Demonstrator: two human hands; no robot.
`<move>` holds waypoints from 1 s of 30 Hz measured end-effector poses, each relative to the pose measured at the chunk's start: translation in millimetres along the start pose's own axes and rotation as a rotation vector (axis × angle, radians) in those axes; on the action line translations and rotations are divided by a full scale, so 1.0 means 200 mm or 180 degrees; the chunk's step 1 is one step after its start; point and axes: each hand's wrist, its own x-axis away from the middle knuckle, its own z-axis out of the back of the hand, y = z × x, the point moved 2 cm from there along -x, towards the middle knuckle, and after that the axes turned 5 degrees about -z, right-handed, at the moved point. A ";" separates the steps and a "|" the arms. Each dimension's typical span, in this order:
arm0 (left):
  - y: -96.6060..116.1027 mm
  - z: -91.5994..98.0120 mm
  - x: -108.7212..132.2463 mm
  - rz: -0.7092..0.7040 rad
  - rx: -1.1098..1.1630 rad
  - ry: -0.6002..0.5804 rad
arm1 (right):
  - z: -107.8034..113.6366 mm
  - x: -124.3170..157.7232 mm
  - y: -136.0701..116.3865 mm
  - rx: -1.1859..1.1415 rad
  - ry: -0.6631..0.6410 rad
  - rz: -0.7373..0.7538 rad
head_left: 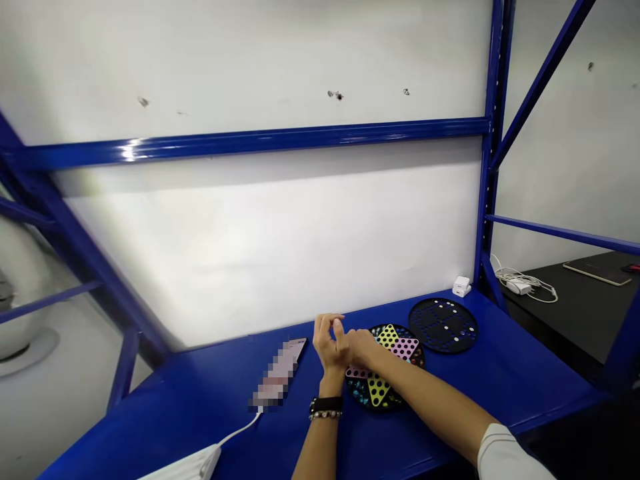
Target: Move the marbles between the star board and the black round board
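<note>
My left hand (329,347) is raised over the table with its fingers curled inward. A dark band and a beaded bracelet are on that wrist. My right hand (361,347) meets it from the right, its fingers bent and partly hidden against the left palm. What either hand holds, if anything, cannot be seen. Beneath and beside the hands lies a round Chinese checkers board (379,391) with a yellow and pink star and dark holes. Small coloured pieces sit around its rim, and my right forearm covers part of it.
A round black perforated disc (435,327) with a few white dots lies behind the board. White charger blocks (461,287) stand at the back right corner. A phone (280,373) on a white cable (239,430) lies left of my hands. Blue posts (486,200) frame the blue table (200,387).
</note>
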 end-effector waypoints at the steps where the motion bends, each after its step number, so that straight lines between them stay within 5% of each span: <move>1: 0.00 0.00 0.00 -0.0009 0.0012 0.0015 | -0.02 0.00 -0.01 -0.0039 0.0033 -0.0013; 8: -0.01 -0.01 0.01 0.0043 -0.0027 -0.0038 | -0.11 0.03 0.00 -0.0114 0.0511 0.0040; 23: 0.01 -0.01 0.01 0.0162 -0.0185 -0.0350 | -0.10 0.18 0.12 -0.0249 0.0467 0.0118; 27: 0.00 -0.02 0.01 0.0293 -0.0282 -0.0788 | -0.04 0.21 0.23 -0.0723 0.0423 -0.0289; 30: -0.05 -0.04 0.04 0.0651 -0.0636 -0.1720 | 0.04 0.24 0.34 -0.1081 0.0568 -0.0500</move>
